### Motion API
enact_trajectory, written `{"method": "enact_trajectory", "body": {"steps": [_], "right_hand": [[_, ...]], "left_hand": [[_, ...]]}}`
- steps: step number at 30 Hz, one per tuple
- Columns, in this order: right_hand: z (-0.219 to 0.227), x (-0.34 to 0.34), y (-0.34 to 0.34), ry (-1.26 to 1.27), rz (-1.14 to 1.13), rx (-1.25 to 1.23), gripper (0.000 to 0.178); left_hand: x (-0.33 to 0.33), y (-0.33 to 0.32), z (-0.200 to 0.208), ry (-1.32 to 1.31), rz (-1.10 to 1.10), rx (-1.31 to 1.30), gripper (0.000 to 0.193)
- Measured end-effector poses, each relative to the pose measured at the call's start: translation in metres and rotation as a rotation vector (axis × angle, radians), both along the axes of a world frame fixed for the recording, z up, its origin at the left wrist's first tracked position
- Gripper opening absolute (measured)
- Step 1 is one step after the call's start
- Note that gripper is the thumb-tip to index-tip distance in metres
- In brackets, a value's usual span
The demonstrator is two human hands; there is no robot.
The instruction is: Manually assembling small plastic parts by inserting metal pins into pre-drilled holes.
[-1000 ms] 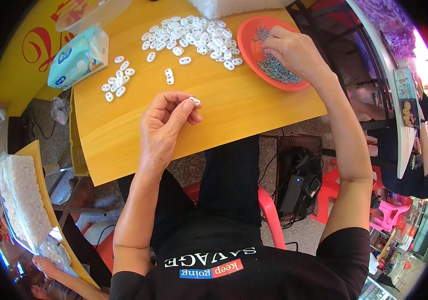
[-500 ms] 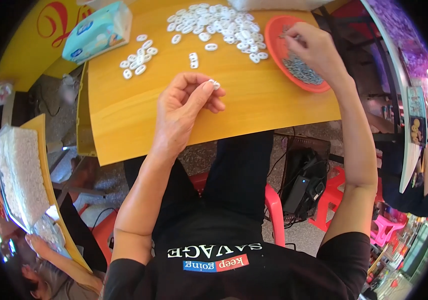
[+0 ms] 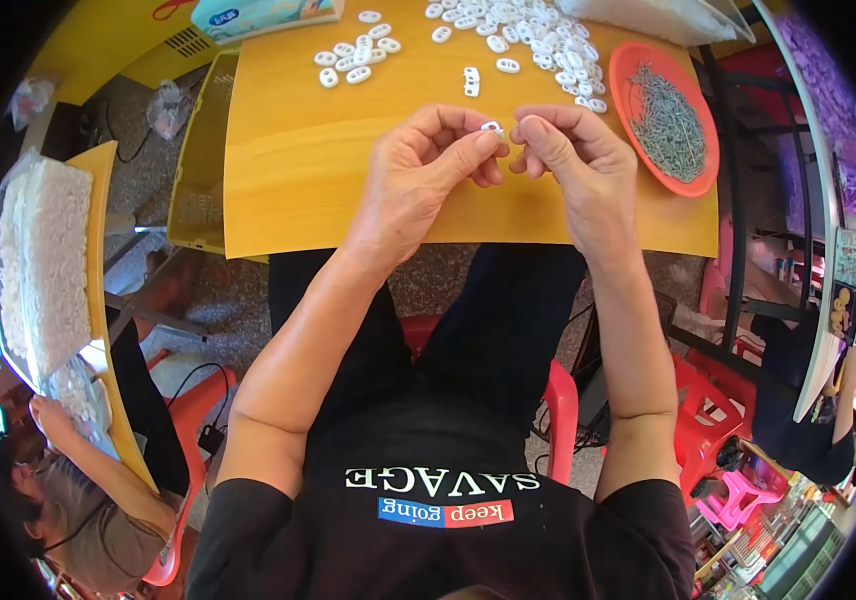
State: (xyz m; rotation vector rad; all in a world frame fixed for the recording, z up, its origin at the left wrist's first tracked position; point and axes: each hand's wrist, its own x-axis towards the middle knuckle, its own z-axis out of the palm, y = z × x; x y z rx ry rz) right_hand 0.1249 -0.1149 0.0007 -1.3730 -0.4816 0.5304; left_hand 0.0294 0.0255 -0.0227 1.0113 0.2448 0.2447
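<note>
My left hand (image 3: 423,170) pinches a small white plastic piece (image 3: 491,127) between thumb and fingertips, over the front part of the yellow table. Close on its right, my right hand (image 3: 590,170) has thumb and fingers pressed together; what they hold is too small to make out. The fingertips of both hands nearly meet. Beyond them lie a short row of white pieces (image 3: 471,82) and a single white oval piece (image 3: 508,66) with two holes. To the right, an orange-red bowl (image 3: 705,115) holds many thin silver metal pins or screws (image 3: 668,130).
A large pile of white oval pieces (image 3: 538,35) spreads at the back, with a smaller group (image 3: 358,55) to its left. A blue tissue pack (image 3: 268,18) and a clear bag (image 3: 648,18) stand at the far edge. At left, another person's hand (image 3: 53,420) touches a side table.
My right hand has left the bowl and come beside my left hand. My left hand still holds the white piece. The view has shifted, so the table sits higher and further right.
</note>
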Motion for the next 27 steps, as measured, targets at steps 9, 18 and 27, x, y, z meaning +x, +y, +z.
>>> {"method": "enact_trajectory", "body": {"steps": [9,18,27], "right_hand": [[-0.008,-0.008,0.003,0.065,-0.008,0.009,0.017],[-0.01,-0.013,0.008,0.025,-0.039,0.009,0.019],[-0.013,-0.02,0.011,-0.128,-0.116,-0.066,0.017]], "left_hand": [[0.0,0.0,-0.002,-0.046,0.04,0.064,0.017],[0.0,0.0,-0.002,-0.049,0.026,0.088,0.016],[0.0,-0.001,-0.001,-0.038,0.036,0.116,0.015]]}}
